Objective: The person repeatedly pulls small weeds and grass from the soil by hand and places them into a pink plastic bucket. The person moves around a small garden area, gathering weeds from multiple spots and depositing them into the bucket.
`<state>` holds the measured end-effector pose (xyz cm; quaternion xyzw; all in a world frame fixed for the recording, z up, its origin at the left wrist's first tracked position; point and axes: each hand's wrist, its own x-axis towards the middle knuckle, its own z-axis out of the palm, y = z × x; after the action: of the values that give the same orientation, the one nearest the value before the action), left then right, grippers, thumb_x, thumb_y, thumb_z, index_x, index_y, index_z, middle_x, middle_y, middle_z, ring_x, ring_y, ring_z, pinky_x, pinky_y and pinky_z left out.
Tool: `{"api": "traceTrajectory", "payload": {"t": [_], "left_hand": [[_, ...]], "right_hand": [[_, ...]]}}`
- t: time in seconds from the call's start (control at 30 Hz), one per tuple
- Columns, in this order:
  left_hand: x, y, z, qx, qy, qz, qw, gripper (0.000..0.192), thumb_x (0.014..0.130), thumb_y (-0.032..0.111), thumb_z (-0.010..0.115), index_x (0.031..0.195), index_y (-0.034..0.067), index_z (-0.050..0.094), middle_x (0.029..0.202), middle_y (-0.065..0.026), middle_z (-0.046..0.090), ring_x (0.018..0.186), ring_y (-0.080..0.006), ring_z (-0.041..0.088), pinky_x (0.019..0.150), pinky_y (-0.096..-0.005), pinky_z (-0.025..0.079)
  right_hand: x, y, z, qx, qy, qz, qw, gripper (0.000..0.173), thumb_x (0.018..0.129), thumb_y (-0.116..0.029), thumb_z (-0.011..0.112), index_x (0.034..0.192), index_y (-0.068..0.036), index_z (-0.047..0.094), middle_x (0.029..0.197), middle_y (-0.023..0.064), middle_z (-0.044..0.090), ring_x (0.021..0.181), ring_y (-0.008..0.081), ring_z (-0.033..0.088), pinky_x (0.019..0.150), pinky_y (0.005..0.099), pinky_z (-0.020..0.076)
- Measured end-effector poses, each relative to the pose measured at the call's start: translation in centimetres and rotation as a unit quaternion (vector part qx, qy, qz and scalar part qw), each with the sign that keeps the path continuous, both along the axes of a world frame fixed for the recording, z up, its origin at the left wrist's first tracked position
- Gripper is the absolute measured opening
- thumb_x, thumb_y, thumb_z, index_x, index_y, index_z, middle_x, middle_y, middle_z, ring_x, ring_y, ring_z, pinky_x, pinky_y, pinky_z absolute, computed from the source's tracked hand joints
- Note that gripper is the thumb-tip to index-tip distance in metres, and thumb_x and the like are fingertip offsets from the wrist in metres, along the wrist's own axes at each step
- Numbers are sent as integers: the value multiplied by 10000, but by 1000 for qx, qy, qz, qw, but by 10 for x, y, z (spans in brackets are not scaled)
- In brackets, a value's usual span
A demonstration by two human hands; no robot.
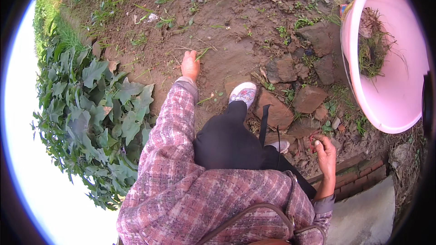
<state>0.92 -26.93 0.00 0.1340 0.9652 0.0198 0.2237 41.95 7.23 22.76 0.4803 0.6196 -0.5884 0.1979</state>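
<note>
Low over the bare soil [224, 59], my left hand [190, 66] reaches forward with its fingers closed. Green grass blades [203, 54] stick out beside its thumb, gripped in the hand. My right hand [326, 153] hangs at the right, its thumb and forefinger bent close together. A thin red strand [311, 143] shows right at those fingertips; whether it is pinched or lies behind them I cannot tell. Beyond that hand, a pink plastic basin [405, 102] holds a clump of pulled grass with muddy roots [373, 49].
Large-leaved green plants [102, 109] crowd the left side. Broken bricks [275, 109] and stones lie between my feet and the basin. My floral shoe [243, 93] stands on the soil. Behind my right hand run a brick edge [361, 177] and a concrete slab [364, 211]. Small weeds [167, 20] grow ahead.
</note>
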Motion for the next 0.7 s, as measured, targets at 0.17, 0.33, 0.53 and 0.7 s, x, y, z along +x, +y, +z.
{"api": "traceTrajectory", "payload": {"t": [0.17, 0.33, 0.53, 0.7], "left_hand": [[2, -12, -18, 75, 46, 57, 994, 222, 798, 119, 605, 989, 29, 538, 994, -211, 549, 945, -404, 547, 814, -444, 458], [-17, 4, 13, 266, -7, 232, 936, 154, 887, 122, 560, 953, -7, 509, 786, -106, 551, 599, -189, 559, 496, -325, 500], [-52, 140, 145, 535, 1, 141, 833, 89, 931, 97, 526, 969, 27, 487, 808, -45, 571, 652, -92, 568, 552, -249, 513], [-24, 292, 268, 657, 84, -229, 714, 81, 933, 81, 528, 976, 13, 520, 805, -64, 629, 674, -111, 588, 631, -248, 505]], "right_hand": [[8, -2, 0, -16, -1, -56, 998, 230, 905, -167, 555, 1037, 16, 599, 852, 46, 611, 790, 106, 540, 727, 260, 448], [10, 5, 10, 23, 1, -26, 999, 221, 900, -158, 549, 1037, 7, 604, 806, 46, 612, 753, 112, 566, 701, 270, 457], [12, 18, 27, 98, 44, 6, 994, 187, 894, -126, 531, 1010, -5, 613, 737, 34, 588, 607, 91, 547, 562, 247, 444], [28, 20, 30, 161, 62, 6, 985, 184, 877, -113, 538, 1007, -8, 616, 792, 88, 631, 694, 139, 593, 653, 281, 469]]}}
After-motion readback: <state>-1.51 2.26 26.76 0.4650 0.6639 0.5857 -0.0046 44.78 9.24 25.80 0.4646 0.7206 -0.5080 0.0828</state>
